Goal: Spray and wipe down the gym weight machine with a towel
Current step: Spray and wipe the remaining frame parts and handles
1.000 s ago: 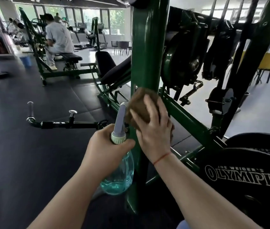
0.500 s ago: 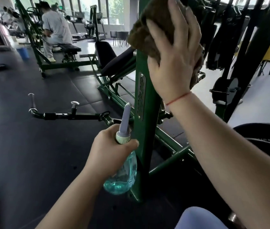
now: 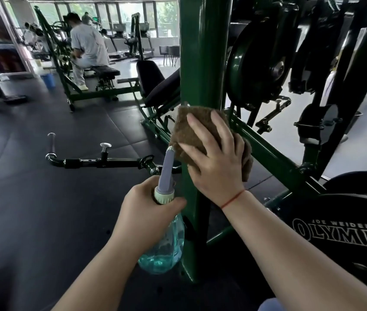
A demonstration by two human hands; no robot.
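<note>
Towel point(image 3: 191, 131), brown and coarse, is being pressed flat by the right hand point(image 3: 217, 158) against the green upright post point(image 3: 202, 63), midway down it; half a second earlier it was being held much higher. Spray bottle point(image 3: 164, 250) is being gripped at the neck by the left hand point(image 3: 148, 209), beside the post.

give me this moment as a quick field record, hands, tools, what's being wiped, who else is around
left hand: grips neck of spray bottle, nozzle up, blue liquid inside
right hand: presses brown towel flat against green upright post
wrist: red string on right wrist
nearby: black weight plate at right
background: person in grey shirt seated on a bench
floor: dark rubber mats
</note>
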